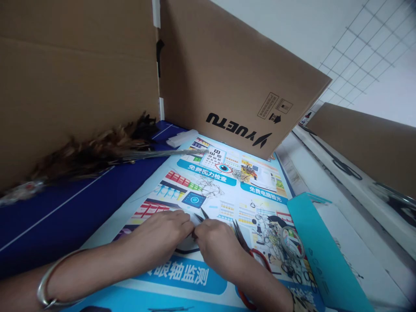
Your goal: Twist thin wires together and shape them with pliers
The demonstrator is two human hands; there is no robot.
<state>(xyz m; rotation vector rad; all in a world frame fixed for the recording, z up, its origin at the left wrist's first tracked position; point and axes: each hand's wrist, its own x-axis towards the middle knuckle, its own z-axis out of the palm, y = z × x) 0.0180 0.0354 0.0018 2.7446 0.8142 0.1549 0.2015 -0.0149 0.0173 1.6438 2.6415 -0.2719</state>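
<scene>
My left hand (pixel 160 236) and my right hand (pixel 216 240) meet knuckle to knuckle over a printed blue and white poster (pixel 195 182). Both have their fingers curled shut, pinching a small dark tool with pointed tips (pixel 200 216) that sticks out between them; I cannot name it for sure. A silver bangle (pixel 48 281) circles my left wrist. Scissors with red handles (pixel 253 255) lie just right of my right hand, partly under my forearm.
A pile of small wire rings and metal bits (pixel 279 247) lies right of the scissors. A teal folder (pixel 321 251) sits at right. A feather duster (pixel 97 154) lies on the blue tabletop (pixel 48 212). Cardboard boxes (pixel 240 78) wall the back.
</scene>
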